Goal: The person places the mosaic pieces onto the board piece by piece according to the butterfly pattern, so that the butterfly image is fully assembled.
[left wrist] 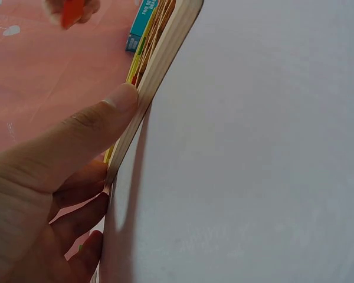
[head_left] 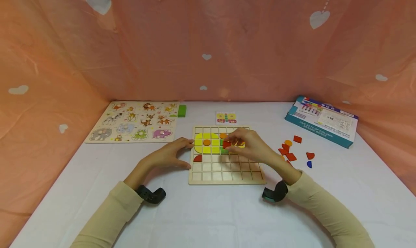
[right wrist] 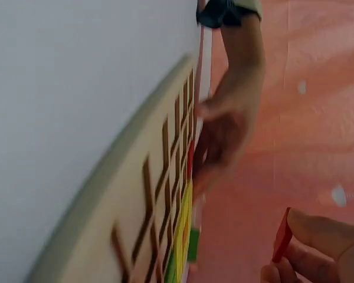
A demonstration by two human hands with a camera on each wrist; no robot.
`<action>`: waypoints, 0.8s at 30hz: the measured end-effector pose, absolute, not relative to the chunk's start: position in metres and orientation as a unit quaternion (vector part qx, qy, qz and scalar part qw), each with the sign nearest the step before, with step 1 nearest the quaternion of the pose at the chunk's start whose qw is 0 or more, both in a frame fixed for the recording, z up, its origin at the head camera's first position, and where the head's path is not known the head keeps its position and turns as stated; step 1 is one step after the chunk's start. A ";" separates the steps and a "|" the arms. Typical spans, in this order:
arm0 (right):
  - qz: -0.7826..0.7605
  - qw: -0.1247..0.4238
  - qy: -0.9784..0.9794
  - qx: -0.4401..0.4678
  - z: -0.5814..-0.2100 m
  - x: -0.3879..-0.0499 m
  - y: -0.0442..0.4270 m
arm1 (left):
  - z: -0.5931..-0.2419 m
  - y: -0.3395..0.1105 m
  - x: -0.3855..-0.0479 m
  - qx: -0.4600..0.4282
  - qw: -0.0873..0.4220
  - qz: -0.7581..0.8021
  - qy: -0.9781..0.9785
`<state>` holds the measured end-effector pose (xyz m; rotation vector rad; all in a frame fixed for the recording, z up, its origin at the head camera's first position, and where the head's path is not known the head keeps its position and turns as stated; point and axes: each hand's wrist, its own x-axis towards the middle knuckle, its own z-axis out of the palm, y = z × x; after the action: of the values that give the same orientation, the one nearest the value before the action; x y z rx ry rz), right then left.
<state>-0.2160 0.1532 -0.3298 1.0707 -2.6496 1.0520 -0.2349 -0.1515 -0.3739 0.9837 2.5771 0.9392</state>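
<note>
A wooden grid board (head_left: 227,172) lies on the table, with yellow, green and orange tiles in its upper rows. One red quarter-round tile (head_left: 197,158) sits at its left side. My left hand (head_left: 170,154) touches the board's left edge with thumb and fingers spread; the left wrist view shows the thumb (left wrist: 100,118) against that edge. Above the board, my right hand (head_left: 250,145) pinches a red tile (right wrist: 282,236) between thumb and fingers, apart from the board. This hand hides part of the upper right rows in the head view.
Behind the board lies a small pattern card (head_left: 226,118). Loose red tiles (head_left: 291,156), with orange and blue ones, lie right of the board. A teal box (head_left: 321,121) is at the back right. An animal puzzle (head_left: 133,123) and a green block (head_left: 182,111) occupy the back left.
</note>
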 end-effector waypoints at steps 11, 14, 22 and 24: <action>0.299 0.007 -0.879 0.372 -0.350 -0.214 0.098 | -0.372 -0.151 -0.234 0.343 0.107 0.318 0.877; 0.287 0.008 -0.883 0.371 -0.355 -0.218 0.096 | -0.372 -0.152 -0.235 0.345 0.107 0.318 0.877; 0.261 0.021 -0.885 0.384 -0.368 -0.225 0.094 | -0.372 -0.152 -0.234 0.345 0.107 0.324 0.874; 0.258 0.025 -0.887 0.383 -0.369 -0.225 0.094 | -0.372 -0.152 -0.233 0.345 0.107 0.324 0.874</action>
<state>-0.2249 0.0938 -0.3693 1.1846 -2.7431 0.7968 -0.2335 -0.1516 -0.3716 1.0148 2.5736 0.9546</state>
